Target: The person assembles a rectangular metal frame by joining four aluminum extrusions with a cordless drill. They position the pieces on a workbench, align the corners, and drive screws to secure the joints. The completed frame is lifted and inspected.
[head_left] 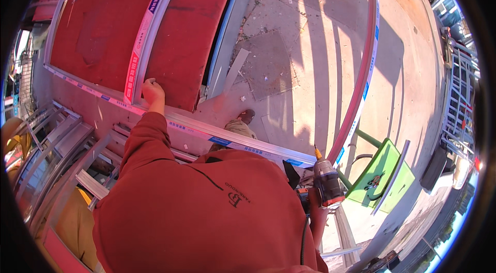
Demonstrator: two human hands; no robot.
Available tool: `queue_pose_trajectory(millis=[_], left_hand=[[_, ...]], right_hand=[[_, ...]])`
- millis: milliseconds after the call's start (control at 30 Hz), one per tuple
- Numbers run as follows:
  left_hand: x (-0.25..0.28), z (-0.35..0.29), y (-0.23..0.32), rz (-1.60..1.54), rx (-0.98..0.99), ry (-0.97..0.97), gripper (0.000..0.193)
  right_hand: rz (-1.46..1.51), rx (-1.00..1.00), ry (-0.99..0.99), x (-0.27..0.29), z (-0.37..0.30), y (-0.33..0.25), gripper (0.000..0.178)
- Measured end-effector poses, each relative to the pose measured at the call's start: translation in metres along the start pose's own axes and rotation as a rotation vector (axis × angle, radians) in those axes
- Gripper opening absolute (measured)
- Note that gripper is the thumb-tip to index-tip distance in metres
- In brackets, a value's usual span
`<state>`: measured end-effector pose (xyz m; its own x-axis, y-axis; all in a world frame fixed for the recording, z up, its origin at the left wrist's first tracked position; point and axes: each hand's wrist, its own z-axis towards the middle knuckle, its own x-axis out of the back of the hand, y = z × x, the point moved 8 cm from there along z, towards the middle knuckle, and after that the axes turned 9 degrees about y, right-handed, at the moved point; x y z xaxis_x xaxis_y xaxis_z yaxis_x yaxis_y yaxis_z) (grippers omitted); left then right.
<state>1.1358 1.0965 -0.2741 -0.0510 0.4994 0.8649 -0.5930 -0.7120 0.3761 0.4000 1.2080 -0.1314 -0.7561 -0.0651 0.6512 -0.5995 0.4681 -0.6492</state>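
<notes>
My left hand (pixel 153 92) is closed, its fingertips pinched together, over the red-covered worktable (pixel 178 51). It is just right of a metal crossbar (pixel 140 53) with printed protective film, near where that bar meets the long front rail (pixel 227 140) of a metal frame. Whatever the fingers pinch is too small to make out. At the frame's right corner, my right hand (pixel 315 206) grips a cordless drill (pixel 328 182), whose bit points up and away from me. The drill body partly hides this hand.
A long side rail (pixel 356 92) curves away on the right. A green stool (pixel 395 169) with small tools and a metal strip stands beyond the drill. Metal profiles (pixel 62 144) are stacked at left. A person's shoe (pixel 247 116) shows below the front rail.
</notes>
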Motion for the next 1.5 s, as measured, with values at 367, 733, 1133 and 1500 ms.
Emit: queue_pose_trajectory(millis=[367, 733, 1133, 1500], left_hand=[[-0.006, -0.229, 0.340, -1.019, 0.154, -1.163, 0.015], [0.147, -0.504, 0.470, -1.292, 0.693, -2.087, 0.016], [0.168, -0.612, 0.503, -1.171, 1.010, -1.993, 0.006], [0.156, -0.597, 0.522, -1.378, 1.052, -1.925, 0.007]], right_hand=[[0.168, 0.369, 0.122, 0.016, -0.006, -0.074, 0.030], [0.697, 0.284, 0.195, 0.105, -0.021, 0.031, 0.037], [0.479, 0.559, 0.191, 0.186, -0.016, 0.096, 0.048], [0.342, 0.628, 0.192, 0.189, 0.015, 0.067, 0.039]])
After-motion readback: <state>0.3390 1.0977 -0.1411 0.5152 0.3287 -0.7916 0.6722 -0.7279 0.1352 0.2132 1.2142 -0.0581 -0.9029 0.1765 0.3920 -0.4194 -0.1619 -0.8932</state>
